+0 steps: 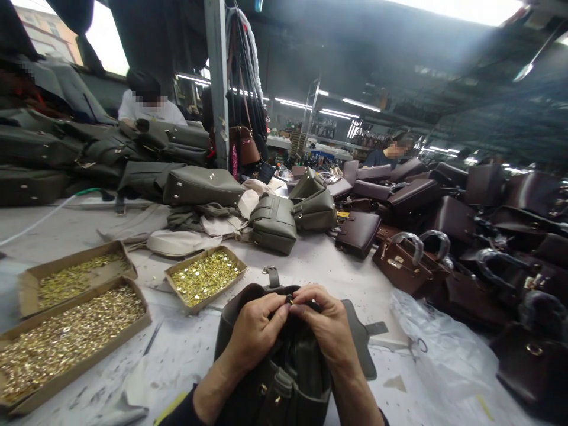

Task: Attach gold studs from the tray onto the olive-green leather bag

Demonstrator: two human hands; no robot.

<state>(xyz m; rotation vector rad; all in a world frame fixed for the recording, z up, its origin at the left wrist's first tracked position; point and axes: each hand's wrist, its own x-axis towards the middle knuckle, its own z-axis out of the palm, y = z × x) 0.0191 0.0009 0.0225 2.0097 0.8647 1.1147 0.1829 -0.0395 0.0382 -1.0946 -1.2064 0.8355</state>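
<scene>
A dark olive handbag [310, 378] stands open in front of me, its mouth facing up and gold hardware on its near side. Over its far rim, both hands meet with fingertips pinched together. My left hand [260, 325] is closed on a small dark tab with a gold-coloured stud [290, 299]. From the other side my right hand [323, 322] pinches the same small piece. Fingertips cover most of it, so its exact shape is hidden. A buckled strap [273, 276] sticks out beyond the bag, and a flap [360, 343] spreads to its right.
Left of the bag are cardboard trays of small gold metal pieces: a small tray [189, 305], a large one [148, 316] and another [128, 260] behind. Olive bags [199, 186] lie beyond. Brown bags [410, 266] and clear plastic [448, 337] fill the right. Co-workers [177, 112] sit farther back.
</scene>
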